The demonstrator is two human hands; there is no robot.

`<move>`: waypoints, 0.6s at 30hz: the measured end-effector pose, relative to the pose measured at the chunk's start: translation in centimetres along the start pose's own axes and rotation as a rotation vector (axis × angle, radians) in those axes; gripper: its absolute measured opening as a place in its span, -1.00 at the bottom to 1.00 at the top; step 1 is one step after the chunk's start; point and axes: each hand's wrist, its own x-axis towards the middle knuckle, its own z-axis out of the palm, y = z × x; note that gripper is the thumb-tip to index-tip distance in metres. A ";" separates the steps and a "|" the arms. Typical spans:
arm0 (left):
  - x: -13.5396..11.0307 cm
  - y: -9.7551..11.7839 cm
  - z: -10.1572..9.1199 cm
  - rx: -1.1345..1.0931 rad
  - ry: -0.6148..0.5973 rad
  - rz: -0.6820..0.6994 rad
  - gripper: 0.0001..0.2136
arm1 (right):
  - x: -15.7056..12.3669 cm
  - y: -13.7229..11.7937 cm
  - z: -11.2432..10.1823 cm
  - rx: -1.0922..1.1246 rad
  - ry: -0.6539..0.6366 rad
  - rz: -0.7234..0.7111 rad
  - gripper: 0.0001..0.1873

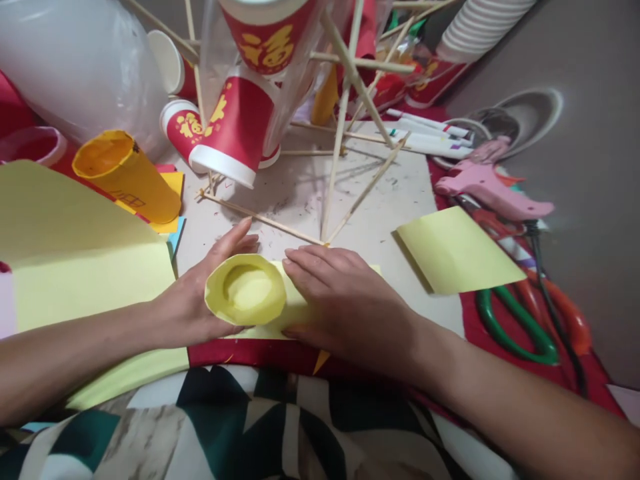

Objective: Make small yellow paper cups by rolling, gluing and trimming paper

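Steadying looked, as I judged it, to be the step in hand: a yellow paper tube [274, 290] sat between the two hands, its open rim facing up, over a yellow sheet [270, 330] on the tabletop [410, 200]. The left hand [185, 300] lay along the tube's left side, its fingers stretched out past the rim; whether they gripped the paper I could not tell. The right hand [345, 300] rested low over the sheet, fingers together and nearly straight, thumb well apart, closed around nothing visible. The next move seemed to call for light, even pressure, since thin paper might dent, and for care near the stick frame [265, 218], whose nearest corner stood just beyond the right fingers.
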 end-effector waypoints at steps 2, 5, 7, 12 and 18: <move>0.1 0.3 0.0 -0.026 0.011 0.057 0.01 | -0.2 0.0 -0.1 0.037 0.047 0.005 -0.28; 0.2 0.2 0.0 0.034 -0.019 0.120 0.13 | -0.8 -0.2 -0.6 0.125 0.232 -0.016 -0.40; 0.2 0.0 0.0 0.068 -0.031 0.139 0.14 | -1.2 -0.5 -1.0 0.210 0.353 -0.016 -0.37; 0.5 -0.4 0.0 0.126 -0.014 0.229 0.13 | -1.1 -1.7 -1.8 0.299 0.293 -0.098 -0.17; 0.9 -0.4 0.0 0.125 -0.059 0.279 0.10 | 0.2 -2.0 -1.7 0.185 0.318 -0.243 -0.52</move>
